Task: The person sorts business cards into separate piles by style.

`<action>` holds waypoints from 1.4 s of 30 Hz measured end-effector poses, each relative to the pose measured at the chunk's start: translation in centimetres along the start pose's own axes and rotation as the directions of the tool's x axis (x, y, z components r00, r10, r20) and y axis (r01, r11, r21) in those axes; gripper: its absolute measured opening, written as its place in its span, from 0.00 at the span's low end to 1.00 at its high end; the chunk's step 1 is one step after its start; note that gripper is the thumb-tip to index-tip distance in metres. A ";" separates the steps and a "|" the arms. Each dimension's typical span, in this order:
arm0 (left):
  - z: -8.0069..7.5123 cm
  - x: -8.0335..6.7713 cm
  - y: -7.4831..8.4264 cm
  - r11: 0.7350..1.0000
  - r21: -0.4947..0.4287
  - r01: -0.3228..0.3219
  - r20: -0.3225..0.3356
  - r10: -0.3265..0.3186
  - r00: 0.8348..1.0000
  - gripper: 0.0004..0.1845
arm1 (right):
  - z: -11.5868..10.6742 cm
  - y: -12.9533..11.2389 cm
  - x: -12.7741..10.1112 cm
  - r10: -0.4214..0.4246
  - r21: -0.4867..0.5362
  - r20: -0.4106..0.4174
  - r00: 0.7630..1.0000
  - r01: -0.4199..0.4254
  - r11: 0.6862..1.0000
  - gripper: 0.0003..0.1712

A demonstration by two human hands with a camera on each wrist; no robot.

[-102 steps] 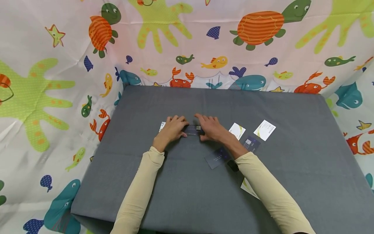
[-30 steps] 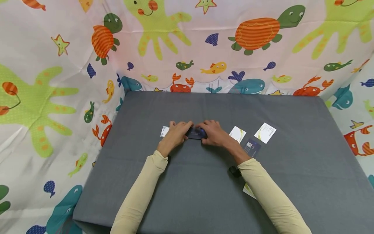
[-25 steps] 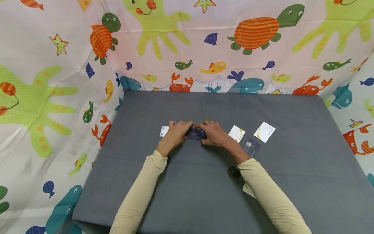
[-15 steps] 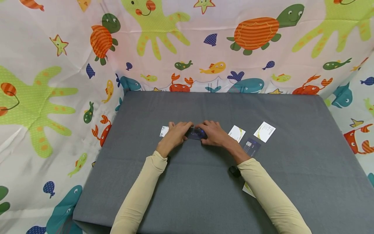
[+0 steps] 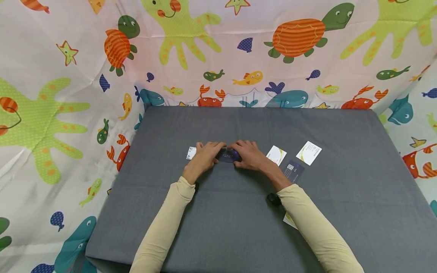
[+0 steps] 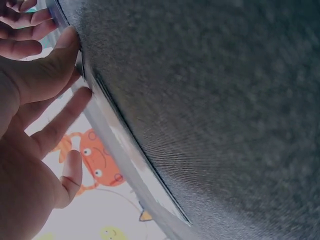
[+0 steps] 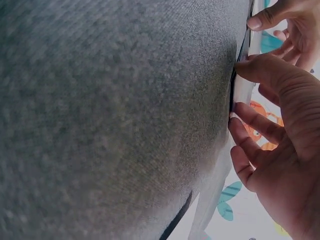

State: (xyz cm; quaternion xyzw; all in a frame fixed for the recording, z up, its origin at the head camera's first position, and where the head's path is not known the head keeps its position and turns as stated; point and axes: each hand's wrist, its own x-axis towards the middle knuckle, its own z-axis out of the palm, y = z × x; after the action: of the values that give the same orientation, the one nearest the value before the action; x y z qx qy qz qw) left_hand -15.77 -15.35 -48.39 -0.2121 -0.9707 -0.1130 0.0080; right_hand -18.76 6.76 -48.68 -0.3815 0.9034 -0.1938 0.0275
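While both hands (image 5: 227,156) pinch dark cards (image 5: 227,155), white card (image 5: 308,152) apart.

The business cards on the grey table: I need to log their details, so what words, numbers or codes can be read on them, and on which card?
No text is legible.
Dark blue card held between left hand and right hand: print too small.
Dark blue card with QR square: code unreadable.
White cards with green swoosh and with fine print: blurred.
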 end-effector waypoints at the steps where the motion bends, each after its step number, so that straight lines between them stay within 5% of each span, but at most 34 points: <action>1: 0.0 0.0 0.1 1.000 0.002 -0.004 -0.003 0.004 1.000 0.37 | -0.1 0.0 -0.1 0.000 0.004 0.001 1.000 0.000 1.000 0.32; 10: -0.4 0.4 2.1 1.000 0.019 -0.018 -0.044 0.019 0.999 0.29 | -0.9 0.3 -1.6 -0.003 -0.015 -0.018 1.000 0.003 1.000 0.33; 25: 1.2 0.7 7.8 0.995 0.078 -0.066 -0.140 0.076 0.987 0.17 | -3.6 2.1 -6.8 0.007 -0.045 -0.082 0.997 -0.011 0.999 0.25; 36: 2.0 2.3 12.8 0.987 0.063 -0.145 -0.072 0.149 0.986 0.17 | -6.0 5.7 -12.4 0.039 -0.052 -0.045 0.998 -0.042 0.998 0.26; 42: 2.8 3.0 15.8 0.958 0.053 -0.283 -0.008 0.284 0.959 0.18 | -6.4 7.3 -15.2 -0.007 -0.049 -0.072 0.997 0.003 0.999 0.28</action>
State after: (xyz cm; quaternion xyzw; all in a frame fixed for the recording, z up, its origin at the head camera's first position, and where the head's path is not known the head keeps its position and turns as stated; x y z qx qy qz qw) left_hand -11.89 0.47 -47.50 -0.3477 -0.9328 -0.0873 0.0371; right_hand -14.20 24.10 -46.98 -0.3770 0.9074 -0.1852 -0.0148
